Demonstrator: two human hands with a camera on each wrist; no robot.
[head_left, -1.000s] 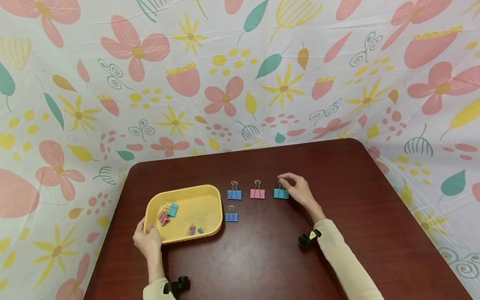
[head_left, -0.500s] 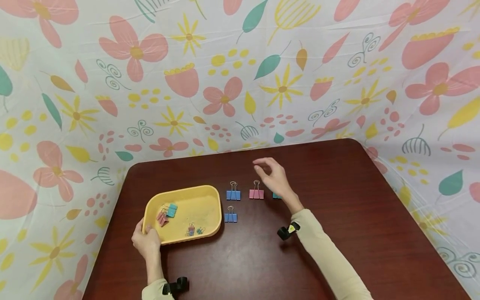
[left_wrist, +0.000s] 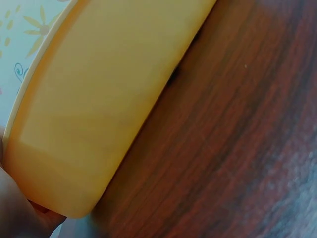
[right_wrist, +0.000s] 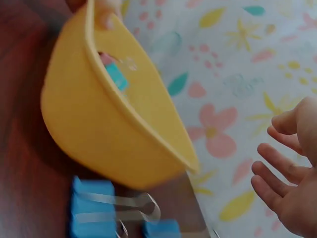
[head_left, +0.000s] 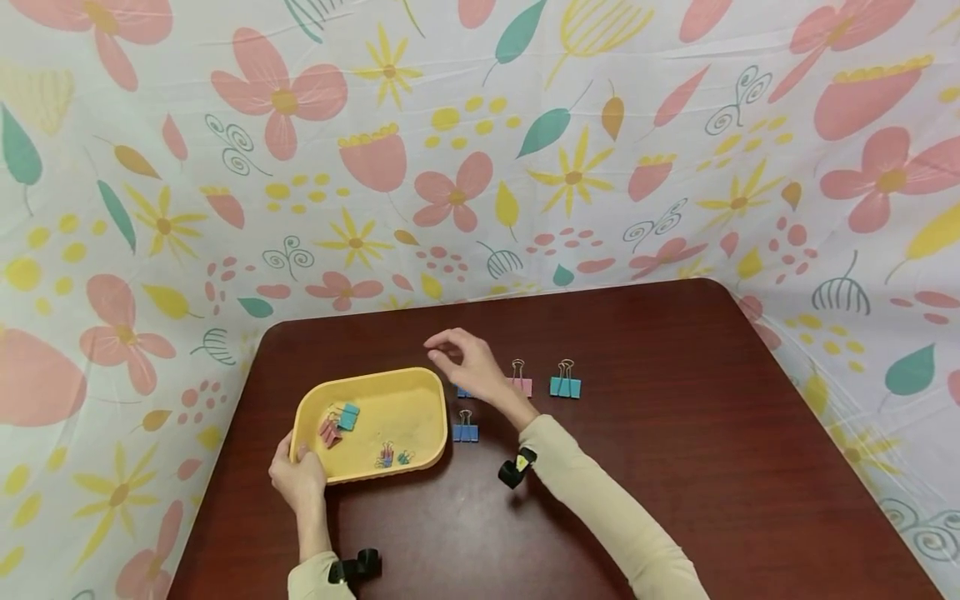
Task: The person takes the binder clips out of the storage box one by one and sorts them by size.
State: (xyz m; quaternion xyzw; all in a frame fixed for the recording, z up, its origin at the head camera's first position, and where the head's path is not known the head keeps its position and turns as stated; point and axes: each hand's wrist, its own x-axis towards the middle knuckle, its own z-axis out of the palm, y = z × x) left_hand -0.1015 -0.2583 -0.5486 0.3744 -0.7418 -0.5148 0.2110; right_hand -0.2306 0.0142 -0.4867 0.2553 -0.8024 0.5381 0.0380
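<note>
My left hand [head_left: 300, 482] grips the left end of a yellow tray [head_left: 408, 408], its thumb over the rim. Inside lie a teal binder clip [head_left: 348, 416], a pink binder clip [head_left: 330, 432] and several tiny binder clips [head_left: 386, 455]. My right hand [head_left: 472, 364], holding nothing, hovers by the tray's far right corner with fingers loosely bent. Beneath it, a blue binder clip [head_left: 464, 392] is mostly covered and a pink binder clip [head_left: 524, 388] partly covered. A teal binder clip [head_left: 566, 387] stands to their right. Another blue binder clip [head_left: 466, 433] stands nearer, beside the tray.
All of this rests on a dark red-brown table [head_left: 675, 400] with rounded far corners. A flower-printed cloth [head_left: 480, 192] hangs behind the table and along its sides. Black camera straps [head_left: 517, 468] sit on both wrists.
My right hand has left the teal clip at the row's right end and moved left over the row to the tray's corner. The left hand keeps its grip on the tray.
</note>
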